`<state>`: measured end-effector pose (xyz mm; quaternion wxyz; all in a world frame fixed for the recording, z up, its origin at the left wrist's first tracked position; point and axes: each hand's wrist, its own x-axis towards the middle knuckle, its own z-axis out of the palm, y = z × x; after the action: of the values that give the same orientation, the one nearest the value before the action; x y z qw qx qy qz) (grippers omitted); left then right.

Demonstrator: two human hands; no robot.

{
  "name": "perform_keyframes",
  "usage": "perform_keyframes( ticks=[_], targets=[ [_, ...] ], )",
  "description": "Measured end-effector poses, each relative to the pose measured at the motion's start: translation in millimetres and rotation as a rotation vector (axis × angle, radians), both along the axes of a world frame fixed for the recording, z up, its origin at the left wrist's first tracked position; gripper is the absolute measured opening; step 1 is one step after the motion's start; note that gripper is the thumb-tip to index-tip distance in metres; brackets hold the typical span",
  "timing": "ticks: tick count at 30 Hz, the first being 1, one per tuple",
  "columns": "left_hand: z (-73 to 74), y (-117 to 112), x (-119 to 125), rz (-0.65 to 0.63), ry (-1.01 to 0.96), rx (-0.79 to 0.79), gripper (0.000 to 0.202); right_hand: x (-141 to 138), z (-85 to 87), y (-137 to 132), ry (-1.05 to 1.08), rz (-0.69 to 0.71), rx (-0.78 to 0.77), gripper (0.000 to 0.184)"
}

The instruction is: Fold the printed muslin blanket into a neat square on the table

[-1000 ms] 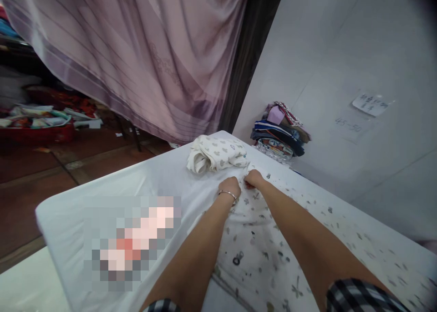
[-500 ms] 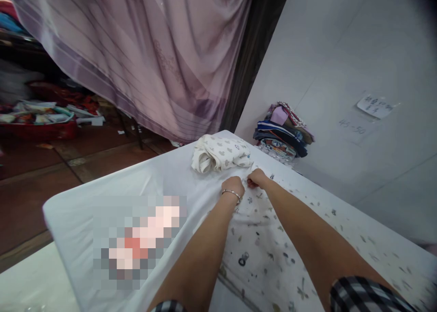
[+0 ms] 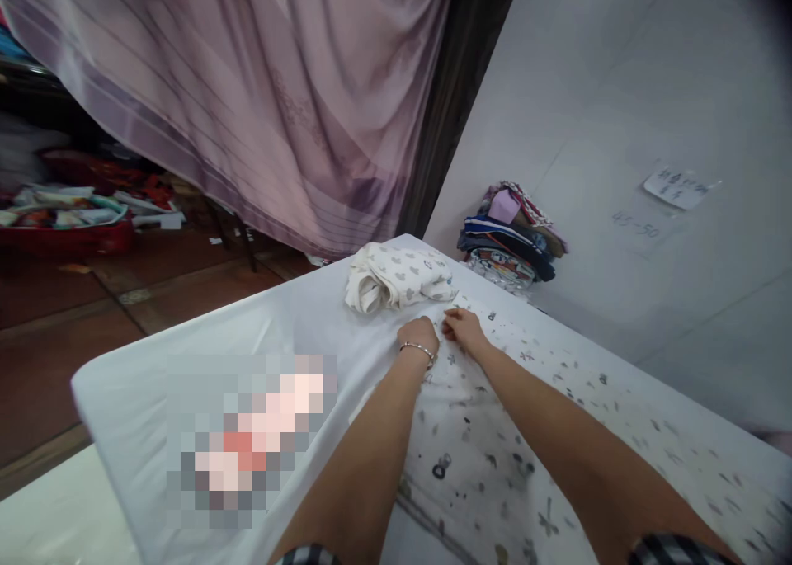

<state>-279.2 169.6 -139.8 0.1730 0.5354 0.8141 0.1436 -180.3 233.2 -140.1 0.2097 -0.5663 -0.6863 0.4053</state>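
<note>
A thin white cloth [image 3: 458, 441] printed with small grey and green figures lies spread over the white-covered surface [image 3: 204, 327]. My left hand [image 3: 419, 338], with a bracelet at the wrist, is closed on the cloth near its far end. Right beside it, my right hand [image 3: 465, 331] pinches the same cloth between thumb and fingers. The exact grip of the left fingers is hidden by the back of the hand. Just beyond both hands lies a rolled white cloth [image 3: 399, 280] with grey prints.
A stack of folded clothes [image 3: 511, 231] stands by the grey wall [image 3: 619, 120] at the back right. A pinkish curtain [image 3: 297, 111] hangs behind. Left of my arms, part of the surface is pixelated. A red basin [image 3: 68, 237] sits on the tiled floor.
My right hand has shifted slightly left, and its fingers have gone from a tight fist to a looser pinch. The left hand stays closed in nearly the same place.
</note>
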Motion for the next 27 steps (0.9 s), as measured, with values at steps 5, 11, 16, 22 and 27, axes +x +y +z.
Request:
perform_keyframes(
  ticks=[5,11,16,22,27],
  targets=[
    [1.4,2.6,-0.9,-0.022,-0.021,-0.025,0.030,69.3,-10.8,-80.1,-0.022,0.185,0.295,0.020],
    [6.8,1.0,-16.5,0.015,0.002,0.002,0.033,177.9,-29.1,-197.2,-0.272,0.320,0.468,0.046],
    [3.0,0.4,-18.4,0.053,0.047,0.017,0.034,197.9,-30.6,-246.5,-0.478,0.371,0.415,0.053],
    [14.2,-2.2,-13.9,0.004,0.061,-0.014,0.041,186.8,-21.8,-248.1,-0.517,0.312,0.471,0.053],
    [26.0,-21.3,-30.8,-0.146,0.062,-0.067,0.051,195.7,-12.9,-280.6,-0.443,0.355,0.508,0.058]
  ],
)
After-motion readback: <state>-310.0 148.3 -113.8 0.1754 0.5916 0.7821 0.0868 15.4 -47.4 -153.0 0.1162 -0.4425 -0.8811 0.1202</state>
